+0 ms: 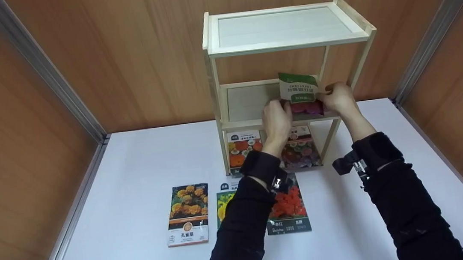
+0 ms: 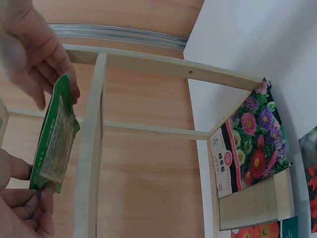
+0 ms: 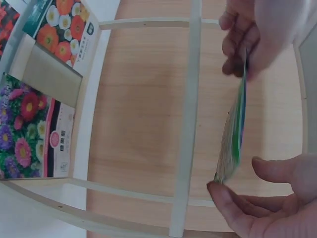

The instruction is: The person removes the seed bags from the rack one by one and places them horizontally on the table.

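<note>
A green and white seed packet (image 1: pixel 298 87) with pink flowers at its lower end leans tilted at the right of the rack's middle shelf (image 1: pixel 250 102), its print upside down. My left hand (image 1: pixel 278 121) pinches its left edge between thumb and fingers, as the left wrist view shows. At the opposite edge is my right hand (image 1: pixel 339 99). In the right wrist view, a fingertip of the right hand (image 3: pixel 277 196) touches the packet (image 3: pixel 232 134) while the thumb stands away from it.
On the bottom shelf stand an orange-and-white flower packet (image 1: pixel 245 150) and an aster packet (image 2: pixel 252 144). In front lie a marigold packet (image 1: pixel 188 214), a yellow-flowered packet (image 1: pixel 223 204) partly under my left sleeve, and a red-flowered packet (image 1: pixel 289 205). The rack's top board (image 1: pixel 281 25) overhangs the hands.
</note>
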The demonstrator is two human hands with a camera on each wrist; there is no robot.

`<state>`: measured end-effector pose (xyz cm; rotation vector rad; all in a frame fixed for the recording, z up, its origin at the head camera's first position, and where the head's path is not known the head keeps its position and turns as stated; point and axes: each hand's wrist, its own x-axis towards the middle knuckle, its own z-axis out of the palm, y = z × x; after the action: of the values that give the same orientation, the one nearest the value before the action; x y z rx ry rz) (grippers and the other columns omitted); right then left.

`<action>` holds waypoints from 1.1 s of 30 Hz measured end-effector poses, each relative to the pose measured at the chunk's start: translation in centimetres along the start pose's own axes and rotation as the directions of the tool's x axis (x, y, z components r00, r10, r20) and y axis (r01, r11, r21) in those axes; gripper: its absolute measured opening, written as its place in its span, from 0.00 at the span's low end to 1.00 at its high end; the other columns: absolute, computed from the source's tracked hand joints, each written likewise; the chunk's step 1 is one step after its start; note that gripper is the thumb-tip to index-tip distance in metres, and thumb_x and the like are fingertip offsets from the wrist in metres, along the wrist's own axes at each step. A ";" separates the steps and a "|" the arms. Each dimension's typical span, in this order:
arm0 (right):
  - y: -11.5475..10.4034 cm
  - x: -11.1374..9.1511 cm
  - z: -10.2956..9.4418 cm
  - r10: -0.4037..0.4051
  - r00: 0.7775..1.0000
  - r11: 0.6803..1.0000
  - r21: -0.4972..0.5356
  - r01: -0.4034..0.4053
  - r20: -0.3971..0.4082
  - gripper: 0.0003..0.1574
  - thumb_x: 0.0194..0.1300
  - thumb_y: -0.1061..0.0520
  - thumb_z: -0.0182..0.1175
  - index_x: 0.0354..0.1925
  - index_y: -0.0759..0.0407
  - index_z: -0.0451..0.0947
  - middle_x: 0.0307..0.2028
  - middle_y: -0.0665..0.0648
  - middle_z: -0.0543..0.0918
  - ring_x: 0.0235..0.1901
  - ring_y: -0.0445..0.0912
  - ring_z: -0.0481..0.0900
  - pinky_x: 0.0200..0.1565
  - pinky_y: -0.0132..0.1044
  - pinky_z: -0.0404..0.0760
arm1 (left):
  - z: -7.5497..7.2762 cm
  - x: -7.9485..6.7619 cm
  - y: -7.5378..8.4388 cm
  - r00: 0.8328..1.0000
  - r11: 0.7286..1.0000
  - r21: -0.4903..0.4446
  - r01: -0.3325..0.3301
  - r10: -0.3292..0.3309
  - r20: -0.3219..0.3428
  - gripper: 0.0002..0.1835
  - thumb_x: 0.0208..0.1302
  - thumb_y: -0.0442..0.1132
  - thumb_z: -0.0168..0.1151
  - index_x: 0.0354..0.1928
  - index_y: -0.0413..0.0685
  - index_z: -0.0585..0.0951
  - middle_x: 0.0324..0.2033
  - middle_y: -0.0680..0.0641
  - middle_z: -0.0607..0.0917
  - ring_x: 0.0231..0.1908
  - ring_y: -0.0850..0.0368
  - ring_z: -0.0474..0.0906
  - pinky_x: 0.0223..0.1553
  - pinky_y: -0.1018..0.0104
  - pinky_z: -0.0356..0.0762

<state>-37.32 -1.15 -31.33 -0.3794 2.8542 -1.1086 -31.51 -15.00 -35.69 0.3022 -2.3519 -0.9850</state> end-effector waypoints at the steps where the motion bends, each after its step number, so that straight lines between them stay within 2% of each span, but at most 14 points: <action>1: 0.0 -0.1 -0.1 -0.010 1.000 1.000 0.015 0.010 -0.004 0.32 0.61 0.56 0.50 0.55 0.81 0.60 0.51 0.76 0.68 0.53 0.63 0.66 0.54 0.49 0.65 | -0.2 0.0 -0.1 1.000 0.999 -0.033 0.003 -0.003 0.006 0.09 0.61 0.36 0.54 0.27 0.42 0.81 0.24 0.47 0.81 0.26 0.55 0.78 0.28 0.67 0.75; 4: 0.0 -0.4 -0.4 -0.028 0.999 0.997 0.075 0.029 -0.022 0.31 0.60 0.56 0.52 0.54 0.80 0.62 0.49 0.76 0.70 0.51 0.61 0.68 0.52 0.46 0.68 | -0.9 0.0 -0.4 1.000 0.996 -0.089 -0.001 0.002 0.016 0.07 0.60 0.35 0.55 0.30 0.41 0.81 0.25 0.47 0.81 0.27 0.56 0.78 0.29 0.68 0.74; 6: 0.0 -0.7 -0.6 -0.033 0.999 0.992 0.124 0.037 -0.033 0.31 0.59 0.57 0.53 0.54 0.78 0.63 0.48 0.75 0.71 0.47 0.58 0.71 0.47 0.41 0.71 | -1.4 -0.1 -0.5 1.000 0.994 -0.109 -0.011 0.014 0.024 0.07 0.59 0.34 0.55 0.31 0.40 0.82 0.25 0.47 0.82 0.27 0.56 0.78 0.30 0.68 0.75; 9: -0.1 -1.2 -0.6 -0.055 0.997 0.976 0.206 0.063 -0.046 0.29 0.59 0.59 0.55 0.54 0.77 0.65 0.45 0.74 0.74 0.35 0.46 0.77 0.36 0.30 0.75 | -2.1 -0.2 -0.6 0.999 0.991 -0.137 -0.009 0.015 0.039 0.06 0.58 0.35 0.57 0.32 0.41 0.82 0.26 0.47 0.83 0.28 0.57 0.78 0.31 0.69 0.74; 13: -0.2 -2.0 -0.6 -0.107 0.993 0.931 0.346 0.115 -0.043 0.26 0.58 0.63 0.56 0.51 0.79 0.66 0.40 0.70 0.77 0.22 0.33 0.75 0.26 0.23 0.76 | -3.2 -0.7 -0.9 0.998 0.976 -0.215 0.022 -0.008 0.067 0.05 0.56 0.35 0.60 0.32 0.41 0.82 0.25 0.48 0.83 0.24 0.60 0.77 0.26 0.72 0.73; 17: -0.1 -3.0 -0.2 -0.114 0.993 0.882 0.460 0.098 0.007 0.25 0.58 0.63 0.57 0.50 0.80 0.67 0.30 0.57 0.78 0.23 0.34 0.76 0.28 0.25 0.77 | -4.1 -1.8 -1.6 0.992 0.948 -0.305 0.092 -0.061 0.109 0.06 0.53 0.34 0.63 0.32 0.38 0.81 0.23 0.47 0.82 0.21 0.61 0.76 0.21 0.75 0.72; 20: 0.1 -4.0 0.1 -0.110 0.993 0.861 0.503 0.074 0.042 0.25 0.58 0.62 0.57 0.49 0.80 0.67 0.27 0.50 0.77 0.24 0.36 0.77 0.29 0.27 0.78 | -4.7 -2.8 -2.1 0.988 0.930 -0.345 0.124 -0.085 0.126 0.08 0.51 0.34 0.65 0.32 0.36 0.81 0.22 0.47 0.81 0.21 0.60 0.76 0.20 0.75 0.72; 29: 0.7 -7.3 1.4 -0.177 0.983 0.803 0.584 0.117 0.046 0.17 0.59 0.63 0.57 0.41 0.77 0.67 0.23 0.50 0.77 0.22 0.38 0.76 0.25 0.28 0.77 | -5.5 -6.3 -3.7 0.992 0.898 -0.429 0.097 -0.050 0.119 0.11 0.49 0.35 0.67 0.33 0.34 0.79 0.23 0.46 0.79 0.24 0.59 0.76 0.22 0.74 0.74; 33: 1.2 -8.7 2.5 -0.188 0.982 0.806 0.578 0.132 0.037 0.16 0.58 0.64 0.57 0.40 0.77 0.68 0.24 0.52 0.76 0.21 0.38 0.74 0.23 0.28 0.76 | -5.6 -8.1 -4.9 0.990 0.872 -0.477 0.105 -0.048 0.130 0.10 0.49 0.34 0.66 0.32 0.35 0.78 0.23 0.47 0.79 0.24 0.60 0.76 0.25 0.72 0.75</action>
<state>-28.82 0.21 -34.34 -0.6075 2.2729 -1.8445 -21.72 -18.41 -39.29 0.1430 -2.1069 -1.6237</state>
